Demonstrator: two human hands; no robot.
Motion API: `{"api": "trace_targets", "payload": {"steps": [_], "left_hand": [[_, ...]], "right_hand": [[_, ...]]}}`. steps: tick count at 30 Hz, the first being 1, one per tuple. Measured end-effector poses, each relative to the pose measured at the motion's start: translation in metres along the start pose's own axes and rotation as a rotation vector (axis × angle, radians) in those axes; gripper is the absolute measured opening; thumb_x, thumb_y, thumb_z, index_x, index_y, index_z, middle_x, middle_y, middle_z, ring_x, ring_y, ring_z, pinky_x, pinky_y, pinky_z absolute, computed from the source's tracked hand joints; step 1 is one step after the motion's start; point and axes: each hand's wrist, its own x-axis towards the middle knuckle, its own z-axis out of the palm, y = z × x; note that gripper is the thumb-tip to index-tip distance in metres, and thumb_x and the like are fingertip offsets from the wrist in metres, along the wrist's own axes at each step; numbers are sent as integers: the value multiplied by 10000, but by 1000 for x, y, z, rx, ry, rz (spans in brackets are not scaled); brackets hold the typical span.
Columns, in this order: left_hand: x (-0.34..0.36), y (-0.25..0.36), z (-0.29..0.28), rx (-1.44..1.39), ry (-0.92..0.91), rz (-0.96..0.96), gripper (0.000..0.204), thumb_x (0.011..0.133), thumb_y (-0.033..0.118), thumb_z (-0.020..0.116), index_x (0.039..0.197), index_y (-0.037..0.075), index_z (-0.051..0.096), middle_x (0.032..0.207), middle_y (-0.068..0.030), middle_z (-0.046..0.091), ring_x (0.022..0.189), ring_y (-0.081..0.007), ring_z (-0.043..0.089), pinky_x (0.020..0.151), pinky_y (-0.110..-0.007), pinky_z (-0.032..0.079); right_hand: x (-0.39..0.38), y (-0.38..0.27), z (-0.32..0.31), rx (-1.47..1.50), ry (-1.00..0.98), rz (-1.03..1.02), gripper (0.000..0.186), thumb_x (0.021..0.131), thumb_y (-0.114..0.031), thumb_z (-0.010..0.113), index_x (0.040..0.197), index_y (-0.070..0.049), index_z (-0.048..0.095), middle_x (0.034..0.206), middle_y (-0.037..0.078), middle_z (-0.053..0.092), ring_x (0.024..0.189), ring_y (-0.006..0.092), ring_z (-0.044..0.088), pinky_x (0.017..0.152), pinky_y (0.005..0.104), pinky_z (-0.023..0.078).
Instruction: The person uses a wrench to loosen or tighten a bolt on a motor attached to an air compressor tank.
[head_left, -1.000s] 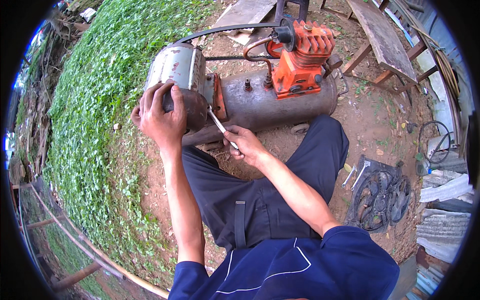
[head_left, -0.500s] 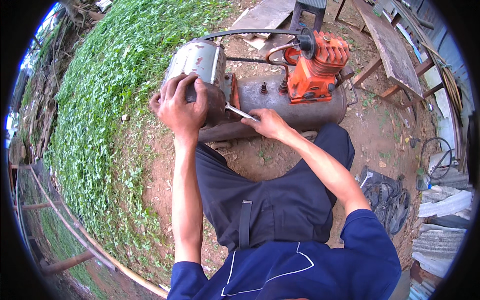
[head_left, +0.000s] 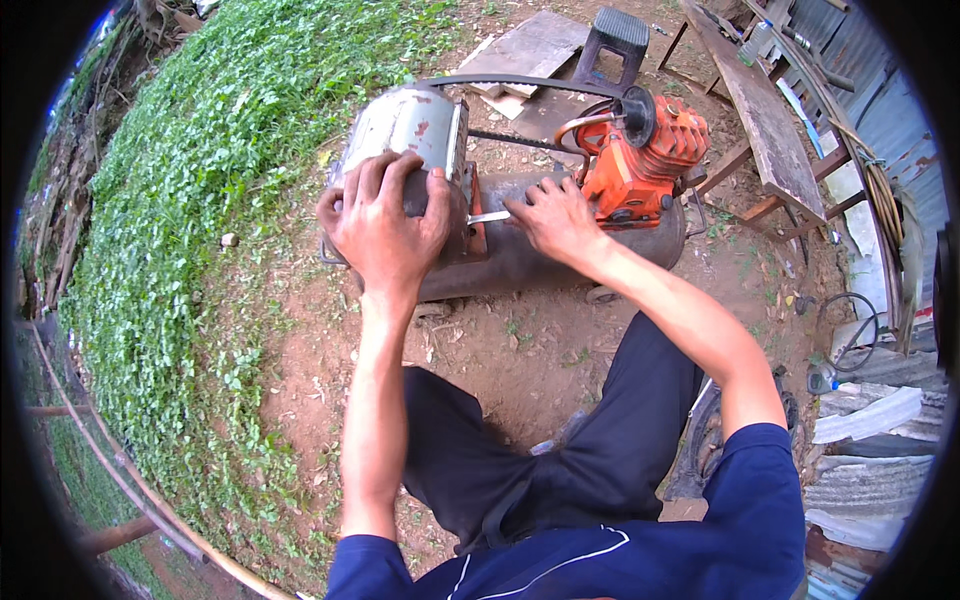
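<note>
My left hand (head_left: 388,225) is curled over the dark near end of a grey electric motor (head_left: 408,128), its fingers bent around the top. My right hand (head_left: 557,222) is closed on a silver wrench (head_left: 489,216), whose far end meets the motor's mount beside an orange bracket (head_left: 477,235); the exact contact is hidden. The motor sits on a brown compressor tank (head_left: 500,278). On the tank's right stands an orange pump head (head_left: 635,175) with a dark pulley (head_left: 637,117). A black belt (head_left: 530,82) runs between motor and pulley.
A black plastic stool (head_left: 617,38) and flat boards (head_left: 530,45) lie beyond the tank. To the right stands a wooden bench (head_left: 760,130), with corrugated sheets (head_left: 865,490) nearer me. A black bag-like heap (head_left: 705,445) is beside my right leg. Grass (head_left: 190,220) spreads leftward.
My right hand has moved up and right, and the wrench has swung from slanting downward to nearly level. My left hand stays on the motor. The view has shifted and my legs are set differently.
</note>
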Motion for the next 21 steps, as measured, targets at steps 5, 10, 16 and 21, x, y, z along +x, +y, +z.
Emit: {"api": "trace_targets", "payload": {"steps": [5,10,16,21], "left_hand": [[1,-10,-3,-92,-27,206,332,791,377,694,986,108,696,1001,-54,671,1014,-227,617,928,-423,344],[-7,-11,5,-88,46,117,330,799,375,685,975,98,715,1007,-79,684,1001,-243,627,934,-437,339],[-5,-1,-2,-73,-50,37,354,827,410,670,1017,115,709,1109,-75,672,1095,-245,600,959,-421,339],[-5,-5,-2,-29,-14,75,347,831,402,666,1022,116,706,1108,-74,668,1108,-241,591,959,-424,337]], "right_hand": [[10,33,25,-171,134,-153,319,852,-189,597,1170,-196,622,942,79,631,1018,263,597,823,417,449],[22,34,30,-214,187,-218,345,820,-178,620,1163,-219,623,956,61,617,1024,244,588,866,400,447],[19,36,34,-306,205,-167,351,809,-160,618,1155,-221,621,995,49,617,1043,239,586,841,402,465],[19,24,37,-198,219,-72,353,857,-106,544,1192,-201,607,974,79,643,1011,276,616,863,411,486]]}}
